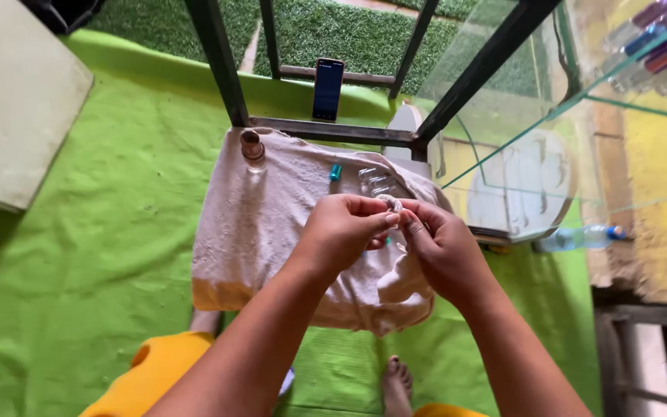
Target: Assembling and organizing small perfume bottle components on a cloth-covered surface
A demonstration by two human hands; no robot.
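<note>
My left hand (pixel 345 232) and my right hand (pixel 441 247) meet over a beige cloth (pixel 272 232) spread on the green mat. Together their fingertips pinch a small pale object (pixel 390 205); what it is I cannot tell. On the cloth behind the hands lie a clear plastic piece (pixel 376 181) and a small teal cap (pixel 335 172). A small glass bottle with a brown stopper (pixel 253 149) stands at the cloth's far left corner.
A dark metal frame (pixel 326 130) with glass shelves (pixel 550 116) rises behind the cloth, and a phone (pixel 327 89) leans upright on it. A clear bottle with a blue cap (pixel 580 237) lies at right. A grey board (pixel 17 100) sits far left.
</note>
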